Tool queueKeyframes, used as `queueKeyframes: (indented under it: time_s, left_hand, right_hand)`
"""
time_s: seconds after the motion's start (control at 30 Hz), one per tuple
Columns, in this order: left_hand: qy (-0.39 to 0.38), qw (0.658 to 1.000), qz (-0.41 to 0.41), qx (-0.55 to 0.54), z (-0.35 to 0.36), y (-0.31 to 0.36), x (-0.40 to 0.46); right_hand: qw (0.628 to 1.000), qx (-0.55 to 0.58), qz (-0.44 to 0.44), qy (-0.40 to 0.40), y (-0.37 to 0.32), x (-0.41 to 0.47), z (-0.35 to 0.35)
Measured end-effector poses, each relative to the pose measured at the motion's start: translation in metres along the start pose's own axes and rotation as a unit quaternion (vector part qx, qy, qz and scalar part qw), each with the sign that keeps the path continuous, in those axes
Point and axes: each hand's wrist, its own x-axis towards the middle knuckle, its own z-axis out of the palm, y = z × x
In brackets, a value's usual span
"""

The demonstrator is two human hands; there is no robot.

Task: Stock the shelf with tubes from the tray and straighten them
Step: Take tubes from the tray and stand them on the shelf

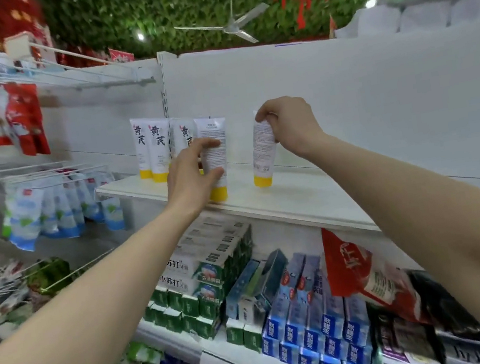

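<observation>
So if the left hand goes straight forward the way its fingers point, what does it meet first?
The left hand already grips a yellow-capped tube; past it, probably the white back panel, though depth is unclear.

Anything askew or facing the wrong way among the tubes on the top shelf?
Yes. The tube under the right hand, the right-hand tube, leans left instead of standing straight. It and the tube in the left hand, the left-hand tube, show fine print, while the three tubes further left show their labels.
</observation>
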Motion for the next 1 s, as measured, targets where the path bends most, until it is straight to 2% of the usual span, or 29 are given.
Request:
queueKeyframes:
  time_s: [0.27, 0.57, 0.87, 1.0]
  left_hand:
    - [0.005, 1.000, 0.013, 0.026, 0.025, -0.029, 0.028]
    - [-0.015, 1.000, 0.017, 0.008, 0.033, -0.042, 0.040]
    - [-0.019, 0.999, 0.028, 0.017, 0.033, -0.045, 0.042]
    - [-0.023, 0.998, 0.037, 0.035, 0.031, -0.044, 0.041]
  right_hand:
    - [0.999, -0.027, -0.019, -0.036, 0.016, 0.042, 0.055]
    - [0.998, -0.003, -0.039, -0.046, 0.019, 0.066, 0.089]
    - [0.997, -0.017, -0.054, -0.053, 0.028, 0.063, 0.095]
    - [0.995, -0.017, -0.055, -0.079, 0.032, 0.058, 0.090]
